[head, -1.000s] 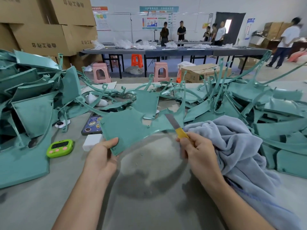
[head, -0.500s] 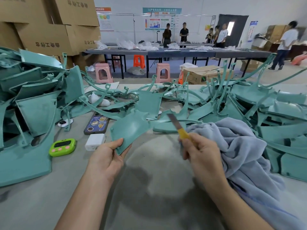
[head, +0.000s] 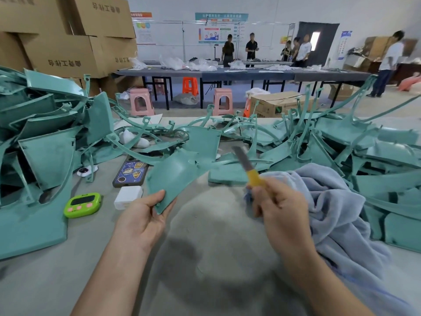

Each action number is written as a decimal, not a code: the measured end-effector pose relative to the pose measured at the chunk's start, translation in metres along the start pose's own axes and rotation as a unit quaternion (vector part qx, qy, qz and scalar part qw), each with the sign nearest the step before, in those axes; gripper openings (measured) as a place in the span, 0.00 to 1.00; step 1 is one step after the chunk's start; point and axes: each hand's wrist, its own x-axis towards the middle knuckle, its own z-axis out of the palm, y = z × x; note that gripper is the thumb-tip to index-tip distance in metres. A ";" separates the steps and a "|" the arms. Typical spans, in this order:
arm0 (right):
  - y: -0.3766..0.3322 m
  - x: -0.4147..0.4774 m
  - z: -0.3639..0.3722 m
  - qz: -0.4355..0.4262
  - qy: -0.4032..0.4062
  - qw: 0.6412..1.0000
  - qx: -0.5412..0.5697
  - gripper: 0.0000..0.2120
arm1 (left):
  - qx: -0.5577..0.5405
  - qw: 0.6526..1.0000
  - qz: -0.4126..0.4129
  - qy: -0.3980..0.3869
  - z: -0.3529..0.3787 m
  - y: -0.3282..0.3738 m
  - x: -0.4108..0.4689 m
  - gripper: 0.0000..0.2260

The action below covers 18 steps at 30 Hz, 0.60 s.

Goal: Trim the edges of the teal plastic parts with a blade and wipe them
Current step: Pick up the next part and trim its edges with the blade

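Head view. Your left hand (head: 143, 222) holds one teal part (head: 175, 176) by its near corner. The thumb lies on top of the corner and the other fingers (head: 168, 207) curl under its edge in a narrow pinch. The part is lifted off the tabletop (head: 205, 258) and slopes up and away from your hand. Its far end reaches toward the loose parts behind it.

Your right hand (head: 280, 208) is wrapped tight round the yellow handle (head: 254, 179) of the knife, with all its fingers (head: 257, 201) closed on it. The blade (head: 242, 157) points up and to the left and is blurred. It stands to the right of the held part's broad face; you cannot tell whether it touches any plastic. Your right hand lies against the grey-blue cloth (head: 330, 201), which is bunched on the tabletop to your right. A bluish fold shows at your fingers, but whether they grip it cannot be told.

Teal parts are heaped in a left pile (head: 45, 137) and a right pile (head: 364, 144), and more lie across the far edge between them. Between your left hand and the left pile lie a green timer (head: 82, 204), a white charger (head: 127, 197) and a phone (head: 130, 172). The charger is just beside the phone's near end. Cardboard boxes (head: 68, 42) stand behind the left pile.
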 end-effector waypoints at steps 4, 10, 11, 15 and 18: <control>0.013 0.003 0.002 0.051 0.014 0.994 -0.093 0.12 | 0.019 0.999 -0.008 -0.027 0.003 -0.005 -0.005 0.16; 0.014 0.001 -0.005 0.036 0.028 0.997 -0.069 0.12 | 0.060 0.997 -0.007 -0.043 0.004 -0.012 -0.011 0.14; 0.007 -0.004 0.003 0.030 -0.010 0.999 -0.040 0.10 | 0.068 0.996 -0.007 -0.057 0.005 -0.014 -0.012 0.16; -0.004 -0.019 0.022 0.010 -0.182 0.983 -0.027 0.13 | 0.080 0.994 0.015 -0.073 0.008 -0.020 -0.015 0.21; 0.000 -0.021 0.026 0.018 -0.220 0.973 -0.065 0.10 | 0.067 0.994 0.003 -0.082 0.010 -0.020 -0.016 0.18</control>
